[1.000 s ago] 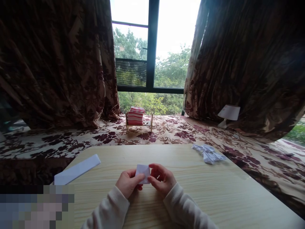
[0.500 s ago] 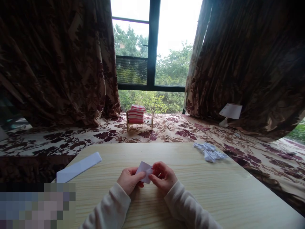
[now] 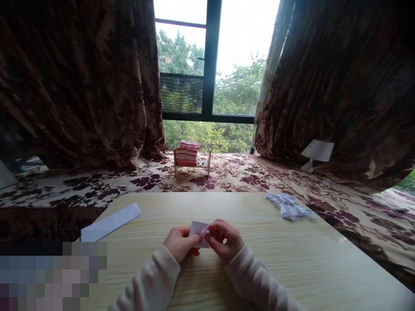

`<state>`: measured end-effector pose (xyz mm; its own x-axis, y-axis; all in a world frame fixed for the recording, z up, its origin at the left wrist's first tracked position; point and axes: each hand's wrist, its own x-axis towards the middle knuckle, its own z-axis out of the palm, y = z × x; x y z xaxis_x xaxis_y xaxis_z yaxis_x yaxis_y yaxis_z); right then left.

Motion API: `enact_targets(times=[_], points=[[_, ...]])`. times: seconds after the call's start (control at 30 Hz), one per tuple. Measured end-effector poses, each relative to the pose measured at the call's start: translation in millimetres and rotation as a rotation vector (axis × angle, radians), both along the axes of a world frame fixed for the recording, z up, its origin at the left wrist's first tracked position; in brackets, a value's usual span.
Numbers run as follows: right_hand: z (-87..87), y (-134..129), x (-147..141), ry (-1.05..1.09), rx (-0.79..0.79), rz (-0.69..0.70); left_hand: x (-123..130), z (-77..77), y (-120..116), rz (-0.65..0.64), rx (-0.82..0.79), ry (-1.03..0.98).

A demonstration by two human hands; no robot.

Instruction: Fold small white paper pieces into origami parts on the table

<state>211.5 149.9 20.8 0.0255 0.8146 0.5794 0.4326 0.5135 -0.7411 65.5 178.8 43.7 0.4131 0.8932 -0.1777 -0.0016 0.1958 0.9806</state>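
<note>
Short of the table's [image 3: 253, 207] far edge, the left hand [image 3: 177, 244] pinches a paper's [image 3: 197, 227] left side. The right hand's [image 3: 231, 242] closed fingertips nip its right.

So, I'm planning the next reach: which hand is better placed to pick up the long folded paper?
Probably the left hand: it is nearer the long folded paper on the table's left side; the right hand is farther across. Both hold the small folded paper.
</note>
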Motion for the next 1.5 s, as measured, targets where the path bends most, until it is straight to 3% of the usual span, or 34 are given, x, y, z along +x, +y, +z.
enact_targets(times=[0.33,0.57,0.87,1.5], points=[[6.4,-4.5,7.3,-0.333,0.133,-0.097,0.6,6.0,-3.0,-0.005,-0.006,0.08],[12.2,-7.8,10.9,-0.493,0.285,-0.106,0.3,5.1,-2.4,0.016,-0.055,0.069],[13.1,-8.8,12.8,-0.651,0.366,-0.084,-0.2,1.6,-0.9,0.044,-0.103,0.018],[21.2,-10.8,6.3,-0.692,0.467,-0.121,0.5,-3.1,0.2,0.082,-0.132,-0.018]])
